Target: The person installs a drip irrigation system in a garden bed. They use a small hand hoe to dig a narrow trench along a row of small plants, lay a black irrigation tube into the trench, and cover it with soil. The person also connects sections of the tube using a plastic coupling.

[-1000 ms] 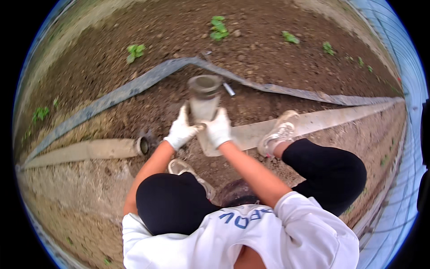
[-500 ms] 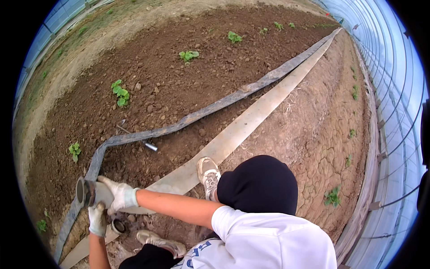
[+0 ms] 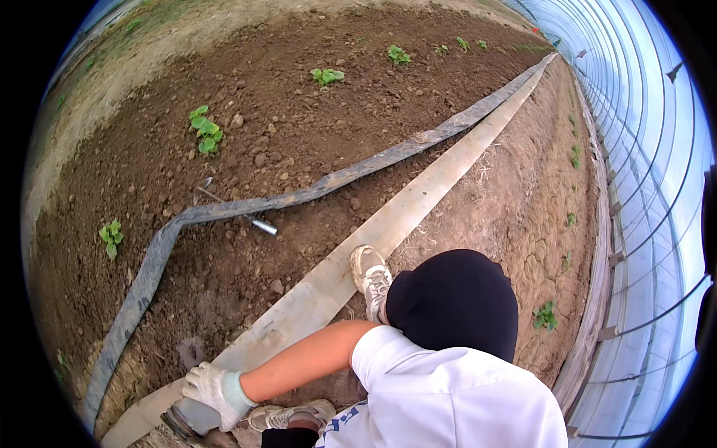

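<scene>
My right hand (image 3: 211,394), in a white work glove with a pale cuff, is low on the left with its fingers curled over a short grey pipe piece (image 3: 197,416). A darker ring shows at the pipe piece's left end, and the hand covers much of the rest. Beneath and beside it runs a pale flat hose (image 3: 314,287), lying along the edge of the soil bed. My left hand is out of the picture. Further left, a dark grey flat hose (image 3: 153,265) lies slack across the soil, bending sharply near the bed's middle.
A small hand tool with a metal handle (image 3: 261,224) lies partly under the dark hose. Young green plants (image 3: 207,134) grow along the brown bed. My shoe (image 3: 371,276) stands by the pale hose. Clear plastic sheeting over curved ribs (image 3: 642,246) rises at the right.
The right hand and the grey pipe piece have moved down and towards me, from the dark hose to the pale one. My left hand, earlier at the pipe piece, has left the picture.
</scene>
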A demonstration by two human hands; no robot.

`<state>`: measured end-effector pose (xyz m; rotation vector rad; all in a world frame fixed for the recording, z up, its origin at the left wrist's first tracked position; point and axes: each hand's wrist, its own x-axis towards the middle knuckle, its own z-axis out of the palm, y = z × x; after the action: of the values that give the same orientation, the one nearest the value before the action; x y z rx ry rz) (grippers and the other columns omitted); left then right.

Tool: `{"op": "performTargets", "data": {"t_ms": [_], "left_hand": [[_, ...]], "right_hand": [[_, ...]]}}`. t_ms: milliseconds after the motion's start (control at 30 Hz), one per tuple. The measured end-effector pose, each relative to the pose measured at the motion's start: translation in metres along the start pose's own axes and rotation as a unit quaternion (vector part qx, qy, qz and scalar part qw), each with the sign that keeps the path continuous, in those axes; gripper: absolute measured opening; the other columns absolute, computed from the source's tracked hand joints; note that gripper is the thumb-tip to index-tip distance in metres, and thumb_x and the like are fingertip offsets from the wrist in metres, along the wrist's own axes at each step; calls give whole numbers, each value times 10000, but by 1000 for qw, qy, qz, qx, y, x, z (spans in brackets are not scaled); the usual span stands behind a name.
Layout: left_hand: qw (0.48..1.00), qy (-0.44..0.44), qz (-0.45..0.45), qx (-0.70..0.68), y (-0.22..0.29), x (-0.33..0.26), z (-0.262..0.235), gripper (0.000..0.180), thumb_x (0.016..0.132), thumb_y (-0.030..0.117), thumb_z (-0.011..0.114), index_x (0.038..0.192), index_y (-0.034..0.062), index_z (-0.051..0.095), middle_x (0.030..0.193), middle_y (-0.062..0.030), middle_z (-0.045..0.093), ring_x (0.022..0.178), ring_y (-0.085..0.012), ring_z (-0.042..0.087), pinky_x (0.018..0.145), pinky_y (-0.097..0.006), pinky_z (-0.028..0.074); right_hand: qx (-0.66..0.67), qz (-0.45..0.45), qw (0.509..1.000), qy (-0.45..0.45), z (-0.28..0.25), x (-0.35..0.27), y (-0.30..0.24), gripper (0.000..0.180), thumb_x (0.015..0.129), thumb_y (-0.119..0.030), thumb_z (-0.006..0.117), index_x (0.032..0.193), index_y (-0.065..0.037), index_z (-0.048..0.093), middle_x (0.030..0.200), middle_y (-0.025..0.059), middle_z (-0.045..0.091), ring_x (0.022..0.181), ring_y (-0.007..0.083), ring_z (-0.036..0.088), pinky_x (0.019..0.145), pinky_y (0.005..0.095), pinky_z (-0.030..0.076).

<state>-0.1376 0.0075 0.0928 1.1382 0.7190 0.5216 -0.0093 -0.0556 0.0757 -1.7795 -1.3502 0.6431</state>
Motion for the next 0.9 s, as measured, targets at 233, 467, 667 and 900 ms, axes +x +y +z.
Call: {"op": "performTargets", "data": {"t_ms": [233,467,667,900], "left_hand": [[994,64,17,-85,-53,-31,-94,773,851,453,549,1432,40,248,1427,-111,347,1286,-296,357,1064,-440,285],[984,-36,-107,-137,-19,-50,-128,835,763,450,682,1404,50,326,1410,-97,377,1270,-298,367,1059,-458,277],[988,-16,-108,-111,-15,-22,-105,931,745,416,698,1470,126,191,1472,-83,304,1339,-318,293,1024,-536,325],[977,-57,-145,-144,-30,-25,-112,951,696,408,787,1405,15,289,1375,-123,422,1272,-251,409,1067,-425,321]], "right_hand": [[10,-46,998,-36,54,-9,-4,981,416,-568,714,1177,1,473,1113,198,466,1074,338,432,936,424,286],[-71,0,988,-140,52,-4,-11,1047,548,-689,649,1294,12,430,1292,234,402,1240,351,348,1047,448,202],[-165,2,971,-174,46,14,0,1068,613,-759,574,1340,-1,382,1292,216,400,1233,337,349,1061,456,196],[-55,21,978,-202,19,28,-20,975,548,-594,740,1269,-15,431,1160,167,508,1131,314,466,1005,413,324]]}}
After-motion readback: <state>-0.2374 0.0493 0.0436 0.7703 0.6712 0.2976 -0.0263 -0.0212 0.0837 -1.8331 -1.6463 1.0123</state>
